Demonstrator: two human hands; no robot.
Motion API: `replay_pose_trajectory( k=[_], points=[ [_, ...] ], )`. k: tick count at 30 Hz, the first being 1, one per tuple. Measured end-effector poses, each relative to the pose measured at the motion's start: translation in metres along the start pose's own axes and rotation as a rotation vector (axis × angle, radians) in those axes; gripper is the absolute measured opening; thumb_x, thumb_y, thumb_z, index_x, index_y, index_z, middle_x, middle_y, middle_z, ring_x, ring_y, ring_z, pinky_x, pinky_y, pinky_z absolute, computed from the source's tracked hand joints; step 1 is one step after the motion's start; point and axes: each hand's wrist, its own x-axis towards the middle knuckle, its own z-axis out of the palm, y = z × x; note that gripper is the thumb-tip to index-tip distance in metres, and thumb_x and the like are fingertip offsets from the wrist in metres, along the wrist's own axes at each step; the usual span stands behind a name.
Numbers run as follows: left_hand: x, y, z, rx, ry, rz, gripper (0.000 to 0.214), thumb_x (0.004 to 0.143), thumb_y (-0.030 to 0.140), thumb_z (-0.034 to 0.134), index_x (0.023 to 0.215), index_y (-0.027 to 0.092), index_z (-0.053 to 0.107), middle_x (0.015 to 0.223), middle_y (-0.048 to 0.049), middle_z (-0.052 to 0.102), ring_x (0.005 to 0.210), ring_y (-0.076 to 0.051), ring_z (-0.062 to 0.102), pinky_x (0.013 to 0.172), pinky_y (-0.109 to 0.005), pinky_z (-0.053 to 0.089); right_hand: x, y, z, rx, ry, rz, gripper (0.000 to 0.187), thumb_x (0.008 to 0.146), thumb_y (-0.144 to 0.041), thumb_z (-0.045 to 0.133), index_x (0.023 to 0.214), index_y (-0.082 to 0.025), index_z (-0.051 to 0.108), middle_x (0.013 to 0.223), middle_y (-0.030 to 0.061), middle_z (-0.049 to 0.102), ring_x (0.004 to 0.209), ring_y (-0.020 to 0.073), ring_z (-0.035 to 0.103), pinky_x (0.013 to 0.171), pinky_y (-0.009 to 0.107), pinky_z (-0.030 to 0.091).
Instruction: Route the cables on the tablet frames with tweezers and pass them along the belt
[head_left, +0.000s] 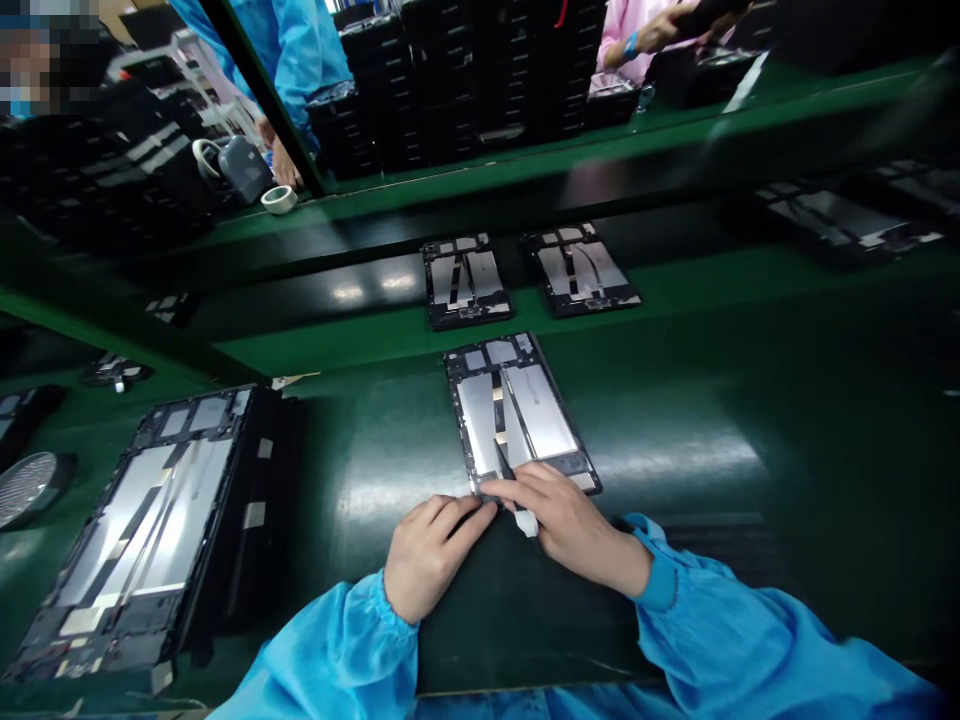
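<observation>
An opened tablet (551, 410) lies on the green bench in front of me, its silver battery and ribbon cables showing. My left hand (435, 550) has its fingers curled together at the tablet's near left corner, fingertips against the edge. Held in my right hand (566, 515) is a slim black pointed tool (504, 460) with a white end. The tool's tip is over the lower part of the dark ribbon cable, but whether it touches is unclear. My right fingers cover part of the tablet's near edge.
A stack of black trays (255, 500) with another opened tablet (161, 500) on top stands at left. Two more tablets (472, 280) lie beyond mine. A green post (142, 345) crosses the left side. Behind are black tray stacks (480, 80), a tape roll (279, 200) and co-workers.
</observation>
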Motion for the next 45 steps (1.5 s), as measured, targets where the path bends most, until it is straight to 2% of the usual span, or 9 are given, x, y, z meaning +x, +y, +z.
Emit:
replay_pose_trajectory(
  k=[6,11,17,22,28,35,39,41,45],
  points=[
    [-0.001,-0.006,-0.003,0.085,-0.062,0.092,0.031,0.102,0.015,0.037,0.125,0.017,0.059,0.113,-0.0074,0.066,0.09,-0.018,0.058,0.076,-0.032,0.05,0.001,0.002,0.001,-0.019,-0.013,-0.005,0.073,0.064,0.013,0.035,0.126,-0.02,0.055,0.083,0.0046,0.059,0.08,0.0223,0.054,0.069,0.034,0.049],
    [0.0,-0.004,0.0,0.109,-0.097,0.1,0.036,0.103,0.015,0.033,0.132,0.019,0.055,0.112,-0.0069,0.065,0.087,-0.019,0.058,0.073,-0.032,0.05,0.0,0.006,-0.001,0.029,0.028,0.015,0.054,0.083,0.005,0.043,0.127,-0.021,0.059,0.081,0.0051,0.062,0.077,0.0224,0.057,0.069,0.036,0.05],
    [0.001,0.003,0.004,0.07,-0.102,0.014,0.035,0.102,0.013,0.034,0.129,0.015,0.055,0.109,-0.01,0.061,0.089,-0.02,0.057,0.071,-0.032,0.051,-0.02,-0.001,-0.018,0.435,0.121,0.341,0.034,0.101,-0.026,0.047,0.132,-0.031,0.058,0.094,0.0039,0.064,0.066,0.0145,0.061,0.06,0.028,0.054],
    [0.001,0.004,0.004,0.046,-0.093,0.002,0.034,0.101,0.013,0.035,0.129,0.015,0.054,0.108,-0.0101,0.06,0.09,-0.021,0.057,0.072,-0.033,0.051,-0.029,-0.008,-0.01,0.546,0.079,0.523,0.021,0.099,-0.034,0.051,0.114,-0.024,0.062,0.08,0.0013,0.063,0.062,0.0138,0.063,0.052,0.023,0.054],
    [0.0,0.003,0.004,0.038,-0.089,-0.005,0.033,0.101,0.013,0.038,0.129,0.017,0.054,0.108,-0.0093,0.06,0.09,-0.02,0.057,0.074,-0.032,0.052,-0.026,-0.009,-0.004,0.452,0.076,0.477,0.014,0.096,-0.03,0.054,0.101,-0.022,0.064,0.093,0.005,0.07,0.076,0.0172,0.069,0.064,0.026,0.057],
    [-0.003,0.002,0.007,0.049,-0.099,-0.013,0.034,0.099,0.013,0.043,0.13,0.019,0.055,0.111,-0.01,0.061,0.094,-0.021,0.058,0.078,-0.034,0.053,-0.034,-0.002,-0.012,0.366,0.171,0.549,0.016,0.095,-0.03,0.053,0.092,-0.02,0.065,0.068,0.0005,0.066,0.05,0.0132,0.06,0.046,0.024,0.047],
    [-0.007,-0.002,0.005,0.051,-0.116,0.021,0.035,0.1,0.014,0.042,0.132,0.02,0.054,0.117,-0.0102,0.062,0.101,-0.021,0.058,0.083,-0.036,0.053,-0.037,0.001,-0.013,0.423,0.187,0.564,0.017,0.095,-0.032,0.054,0.094,-0.019,0.066,0.065,-0.0001,0.064,0.047,0.0123,0.059,0.045,0.024,0.05],
    [-0.008,-0.004,0.003,0.031,-0.094,0.039,0.034,0.1,0.015,0.042,0.131,0.019,0.056,0.118,-0.0096,0.063,0.103,-0.021,0.058,0.083,-0.035,0.052,-0.036,0.0,-0.012,0.499,0.16,0.565,0.019,0.096,-0.033,0.054,0.1,-0.019,0.066,0.071,0.0019,0.067,0.051,0.013,0.062,0.047,0.024,0.053],
    [-0.006,-0.006,0.001,0.004,-0.053,0.05,0.031,0.1,0.015,0.043,0.126,0.019,0.06,0.116,-0.0086,0.065,0.102,-0.021,0.059,0.081,-0.034,0.051,-0.03,-0.007,-0.012,0.615,0.038,0.513,0.021,0.096,-0.034,0.055,0.107,-0.022,0.067,0.103,0.0082,0.071,0.07,0.0162,0.07,0.051,0.024,0.057]
  ],
)
